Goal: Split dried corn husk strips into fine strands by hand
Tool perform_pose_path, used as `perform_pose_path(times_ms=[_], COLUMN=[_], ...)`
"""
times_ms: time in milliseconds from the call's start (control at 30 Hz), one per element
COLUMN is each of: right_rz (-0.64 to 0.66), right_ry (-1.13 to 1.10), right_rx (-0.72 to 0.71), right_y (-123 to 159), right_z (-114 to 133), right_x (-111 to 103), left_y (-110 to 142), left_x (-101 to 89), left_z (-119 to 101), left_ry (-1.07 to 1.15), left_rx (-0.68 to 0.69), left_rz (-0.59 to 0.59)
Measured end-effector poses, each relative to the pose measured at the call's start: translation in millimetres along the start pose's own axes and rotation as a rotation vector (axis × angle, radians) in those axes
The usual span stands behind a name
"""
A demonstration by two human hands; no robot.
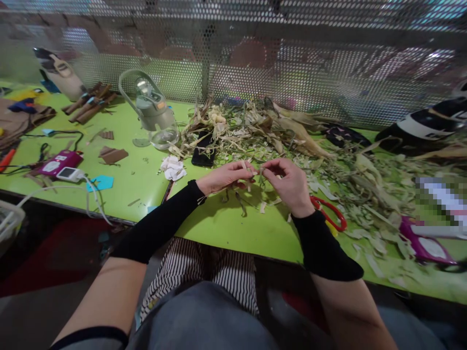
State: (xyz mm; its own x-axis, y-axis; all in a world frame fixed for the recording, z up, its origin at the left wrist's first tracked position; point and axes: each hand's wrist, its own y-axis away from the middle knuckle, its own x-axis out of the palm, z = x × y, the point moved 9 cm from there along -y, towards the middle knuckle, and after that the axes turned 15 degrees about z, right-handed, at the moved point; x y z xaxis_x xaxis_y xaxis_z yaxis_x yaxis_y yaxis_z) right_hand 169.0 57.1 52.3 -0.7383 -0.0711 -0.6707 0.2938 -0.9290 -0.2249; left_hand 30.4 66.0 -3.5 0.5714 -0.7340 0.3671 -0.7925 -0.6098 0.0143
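Over the near part of the green table, my left hand [233, 176] pinches a pale strip of dried husk [247, 171] between thumb and fingers. Close beside it, my right hand [286, 182] is closed at the fingertips on a thin greenish husk strip [261, 178] that hangs down. The fingertips of both hands almost meet. Small dark scraps [241, 203] show just below my hands. Behind them spreads a heap of dried corn husks [255, 131] and shreds. Red-handled scissors [330, 211] lie by my right wrist, partly covered by it.
A black phone [203, 150] and a crumpled tissue [172, 168] lie left of the husks. Further left are a clear water bottle [155, 114], brown rolls [89, 103] and a magenta box [60, 163] with cables. A dark bottle [419, 127] lies at right. Perforated metal mesh [233, 58] stands behind.
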Motion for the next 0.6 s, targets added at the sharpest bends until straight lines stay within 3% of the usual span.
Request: perform_pose_path(times_ms=[100,300,500,600], right_rz=[-0.086,-0.047,-0.079,-0.099], right_ry=[0.165,0.224,0.25,0.331], right_rx=[-0.071,-0.134,-0.129,-0.147], right_y=[4,1,2,3], right_z=[10,6,8,13], right_x=[-3,2,-2,0], left_y=[-3,-3,3,0], left_x=[6.0,16.1,-0.9,1.2], left_z=[9,9,-2,5], left_ry=[0.005,0.057,0.055,0.035], left_rx=[-0.056,-0.069,-0.005,-0.046], left_rz=[0.05,0.119,-0.092,-0.063])
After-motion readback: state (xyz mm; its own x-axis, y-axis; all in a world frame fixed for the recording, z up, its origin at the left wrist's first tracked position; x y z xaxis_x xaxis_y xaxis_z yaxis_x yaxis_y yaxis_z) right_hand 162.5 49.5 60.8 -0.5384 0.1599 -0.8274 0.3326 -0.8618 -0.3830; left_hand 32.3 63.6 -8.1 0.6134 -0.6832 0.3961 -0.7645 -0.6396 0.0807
